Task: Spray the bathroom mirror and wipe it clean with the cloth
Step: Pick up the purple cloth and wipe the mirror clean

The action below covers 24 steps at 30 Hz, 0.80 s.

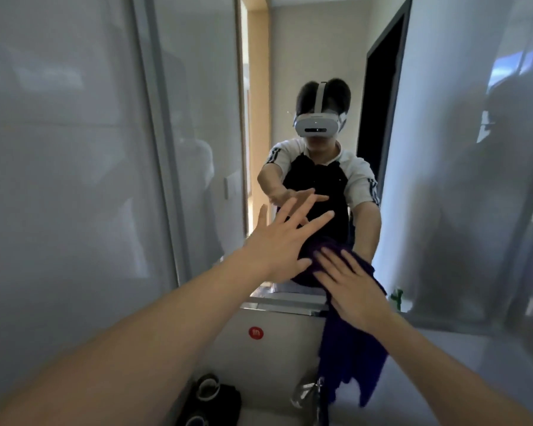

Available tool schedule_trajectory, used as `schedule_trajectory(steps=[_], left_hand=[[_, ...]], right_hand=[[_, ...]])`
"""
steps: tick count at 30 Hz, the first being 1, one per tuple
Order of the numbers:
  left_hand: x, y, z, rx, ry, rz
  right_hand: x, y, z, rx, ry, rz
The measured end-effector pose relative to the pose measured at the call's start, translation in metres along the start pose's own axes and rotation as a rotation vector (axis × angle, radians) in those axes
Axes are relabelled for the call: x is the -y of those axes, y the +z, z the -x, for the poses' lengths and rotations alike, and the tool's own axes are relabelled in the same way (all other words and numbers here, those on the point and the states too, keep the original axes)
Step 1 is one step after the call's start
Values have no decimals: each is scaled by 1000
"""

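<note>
A person is facing the bathroom mirror (320, 56). The right hand (356, 290), fingers straight and slightly apart, is pressing a purple cloth (351, 358) against the mirror's lower edge. The left hand (285, 238), fingers spread, is reaching toward the glass just left of it.

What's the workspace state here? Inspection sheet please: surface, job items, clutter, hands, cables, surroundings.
Surface: mirror, reflects the person wearing a headset.
Job's things: purple cloth pressed to the mirror's lower edge, its tail hanging down; green object at right, possibly the sprayer, too small to tell.
Clutter: dark items below, red sticker.
Hands: left hand flat, fingers spread; right hand flat on the cloth.
Cables: nothing seen.
Surroundings: faucet, glass panel at left.
</note>
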<state>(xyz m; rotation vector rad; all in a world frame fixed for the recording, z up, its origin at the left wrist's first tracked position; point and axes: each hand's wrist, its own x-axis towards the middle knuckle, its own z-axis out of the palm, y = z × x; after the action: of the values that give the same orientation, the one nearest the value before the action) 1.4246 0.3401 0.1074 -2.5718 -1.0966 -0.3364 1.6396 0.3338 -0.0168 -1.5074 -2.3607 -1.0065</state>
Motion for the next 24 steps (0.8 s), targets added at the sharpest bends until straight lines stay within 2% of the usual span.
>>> schedule_trajectory(steps=[3,6,11,13,19,21,24], left_hand=[[-1,10,45,134,-185,248],[-16,19,69,226,-331,763],[-46,52,76,149,-392,1180],[-69,55,69,70,-352,1340],[-145,72,47,-110,-181,1370],[-165,66,47,-97,-197,1462],[-191,56,55,-41,-285,1602]], right_hand=[[-3,-28,-7,-25,99,-88],[4,-55,-8,-61,139,-200],[10,-96,25,-66,143,-296],[12,-118,42,-100,145,-333],[14,-164,93,-179,285,-538],[13,-167,114,-215,392,-646],[21,-156,149,-320,657,-890]])
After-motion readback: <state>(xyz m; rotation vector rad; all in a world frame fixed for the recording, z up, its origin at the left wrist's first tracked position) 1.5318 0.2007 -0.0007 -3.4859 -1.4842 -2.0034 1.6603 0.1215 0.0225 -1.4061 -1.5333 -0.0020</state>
